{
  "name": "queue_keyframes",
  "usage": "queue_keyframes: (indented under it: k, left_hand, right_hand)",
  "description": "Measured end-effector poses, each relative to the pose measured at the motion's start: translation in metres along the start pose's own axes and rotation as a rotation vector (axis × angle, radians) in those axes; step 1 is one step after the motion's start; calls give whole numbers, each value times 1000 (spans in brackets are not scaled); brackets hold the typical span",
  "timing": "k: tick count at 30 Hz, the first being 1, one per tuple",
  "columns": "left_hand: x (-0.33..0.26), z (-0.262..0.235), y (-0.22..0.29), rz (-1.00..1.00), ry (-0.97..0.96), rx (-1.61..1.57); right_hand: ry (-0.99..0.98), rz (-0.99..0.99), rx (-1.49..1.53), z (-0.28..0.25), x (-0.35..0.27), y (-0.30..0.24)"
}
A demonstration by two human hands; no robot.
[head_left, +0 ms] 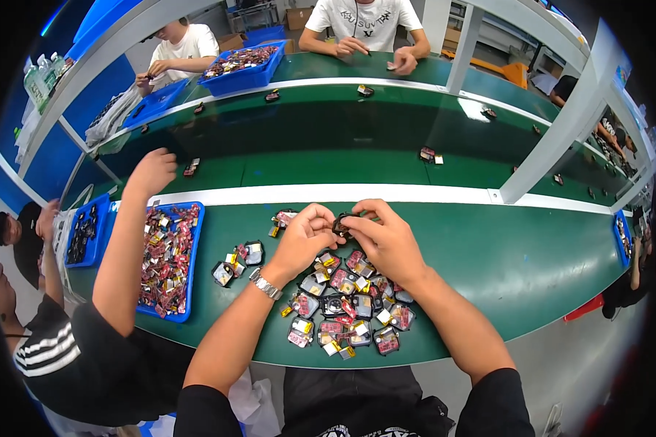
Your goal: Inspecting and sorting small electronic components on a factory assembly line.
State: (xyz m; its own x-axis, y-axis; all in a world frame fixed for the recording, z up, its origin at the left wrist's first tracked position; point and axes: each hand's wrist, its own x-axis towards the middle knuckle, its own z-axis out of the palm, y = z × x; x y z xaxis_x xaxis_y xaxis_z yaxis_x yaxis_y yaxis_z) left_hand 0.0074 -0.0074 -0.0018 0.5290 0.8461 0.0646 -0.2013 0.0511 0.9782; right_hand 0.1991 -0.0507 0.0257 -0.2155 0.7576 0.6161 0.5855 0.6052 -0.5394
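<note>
My left hand (307, 239), with a metal-banded watch (265, 283) on its wrist, and my right hand (383, 237) meet over the far part of a pile. Between their fingertips is a small black plastic housing (345, 223), gripped from both sides; its inner parts are mostly hidden by my fingers. Right below lies the pile of black-rimmed housings (333, 306) fitted with red circuit boards and silver battery cells with yellow tape. Beside my left wrist are a few loose housings (253, 253), and another piece (283, 218) lies just beyond that hand.
A blue bin (194, 269) full of red boards and cells stands left, under a co-worker's raised arm (127, 240). Beyond a white rail (386, 195), a green conveyor (328, 138) carries scattered units. Across it, two people work by another filled blue bin (244, 76). A white post (561, 138) rises right.
</note>
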Motion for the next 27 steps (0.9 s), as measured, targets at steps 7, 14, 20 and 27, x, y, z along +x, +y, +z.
queue_keyframes:
  k: [7,14,20,27]
  left_hand:
    - [-1,2,11,-30,-103,70]
    - [0,5,11,-84,-20,76]
    - [-3,4,10,-40,-55,31]
    - [-1,-2,9,-68,-143,-39]
  right_hand:
    - [-117,-31,59,-5,2,1]
    - [-127,-76,-78,-9,2,4]
    - [-85,-106,-4,-4,0,5]
    - [-42,76,132,3,-5,7]
